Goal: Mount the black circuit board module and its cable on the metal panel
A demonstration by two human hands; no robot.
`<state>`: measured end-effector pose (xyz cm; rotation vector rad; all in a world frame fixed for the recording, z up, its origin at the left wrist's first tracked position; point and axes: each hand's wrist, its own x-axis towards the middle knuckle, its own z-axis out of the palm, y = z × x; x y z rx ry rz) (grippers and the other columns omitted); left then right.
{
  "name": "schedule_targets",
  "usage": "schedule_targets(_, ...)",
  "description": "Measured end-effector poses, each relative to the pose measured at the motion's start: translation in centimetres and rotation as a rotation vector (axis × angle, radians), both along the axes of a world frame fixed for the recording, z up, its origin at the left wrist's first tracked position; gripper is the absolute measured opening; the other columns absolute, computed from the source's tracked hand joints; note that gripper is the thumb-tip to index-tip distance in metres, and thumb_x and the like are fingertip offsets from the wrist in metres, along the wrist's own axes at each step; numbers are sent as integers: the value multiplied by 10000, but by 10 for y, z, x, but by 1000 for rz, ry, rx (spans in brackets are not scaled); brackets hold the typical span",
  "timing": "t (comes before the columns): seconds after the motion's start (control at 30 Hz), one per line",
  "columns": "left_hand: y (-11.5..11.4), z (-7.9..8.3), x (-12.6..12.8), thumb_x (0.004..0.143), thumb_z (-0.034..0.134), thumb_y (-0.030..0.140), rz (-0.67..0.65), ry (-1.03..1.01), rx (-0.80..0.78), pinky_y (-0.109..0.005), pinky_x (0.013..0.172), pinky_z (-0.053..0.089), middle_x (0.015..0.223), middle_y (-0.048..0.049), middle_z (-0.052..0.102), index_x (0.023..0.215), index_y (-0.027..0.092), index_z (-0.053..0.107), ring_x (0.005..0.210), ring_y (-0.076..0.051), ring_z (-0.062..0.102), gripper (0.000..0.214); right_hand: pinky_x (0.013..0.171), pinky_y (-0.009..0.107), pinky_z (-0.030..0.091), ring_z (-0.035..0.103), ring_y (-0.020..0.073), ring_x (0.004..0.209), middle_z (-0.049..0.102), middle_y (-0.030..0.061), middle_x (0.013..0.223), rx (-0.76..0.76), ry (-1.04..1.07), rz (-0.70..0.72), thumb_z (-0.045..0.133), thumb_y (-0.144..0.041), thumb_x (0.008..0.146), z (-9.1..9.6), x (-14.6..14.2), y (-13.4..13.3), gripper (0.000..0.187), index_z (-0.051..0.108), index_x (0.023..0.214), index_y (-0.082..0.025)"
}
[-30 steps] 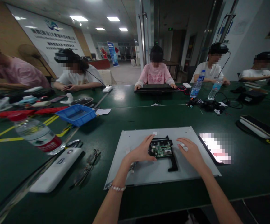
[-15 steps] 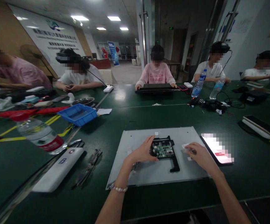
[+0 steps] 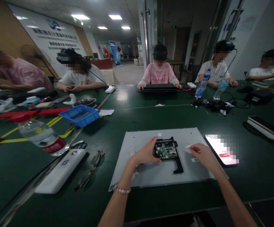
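Circuit board (image 3: 167, 151) beside left fingers (image 3: 153, 142)

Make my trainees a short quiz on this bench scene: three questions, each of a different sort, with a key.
1. True or false: the left hand is nearer the circuit board than the right hand is.
2. Choose: the lit phone lies beside which edge of the grey panel? A: near; B: left; C: right.
3. Fill the gap: the plastic tray is ____ in colour.

Key: 1 true; 2 C; 3 blue.
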<state>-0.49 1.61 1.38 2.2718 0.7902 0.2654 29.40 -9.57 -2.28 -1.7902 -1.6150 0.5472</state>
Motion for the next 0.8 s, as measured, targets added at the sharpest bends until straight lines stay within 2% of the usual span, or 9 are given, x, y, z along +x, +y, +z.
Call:
schedule_targets(0.2,1,-3,-1,597,748,419,8,4,7,-476,1144,132,1511,-132,92,1453,194,32,1384,-341,112,1139,682,283,472,625,172,754,651,65,931,-26,-132,-36,501,-280,815,-2,4,0,215,664,926,-193)
schedule_targets(0.3,1,-3,-1,591,754,431,0,9,18,-450,1151,132,1512,-135,92,1453,169,31,1389,-330,98,1155,720,289,464,623,173,780,631,81,1006,18,-236,-40,492,-287,832,7,-3,9,240,653,977,-185)
schedule_targets(0.37,2,-5,-1,590,755,434,-5,6,25,-440,1153,136,1511,-134,101,1452,162,37,1391,-324,95,1154,788,301,450,611,188,866,630,83,1021,84,-299,1,487,-280,843,17,-15,23,246,646,1004,-183)
schedule_targets(0.5,3,-7,0,568,765,420,2,-11,36,-455,1147,148,1503,-139,131,1449,172,57,1386,-328,117,1157,898,304,408,566,191,1015,636,81,1072,200,-342,191,473,-275,880,33,-54,68,268,624,1083,-189)
schedule_targets(0.6,3,-7,1,566,761,424,5,-14,32,-466,1142,155,1501,-151,135,1447,166,68,1383,-334,121,1150,879,296,413,567,190,1004,647,86,1042,157,-474,334,478,-276,889,34,-79,102,253,635,1071,-196)
schedule_targets(0.7,3,-7,0,560,758,426,-4,-30,30,-478,1138,157,1503,-151,132,1449,173,66,1384,-340,115,1154,858,267,411,575,175,975,651,81,1018,141,-516,380,493,-274,890,31,-92,124,231,644,1044,-193)
schedule_targets(0.8,3,-9,-1,554,762,427,-8,-44,37,-476,1138,153,1503,-159,124,1450,164,64,1380,-346,126,1166,846,254,404,575,175,976,649,83,1016,135,-547,391,507,-266,887,29,-95,133,207,652,1010,-185)
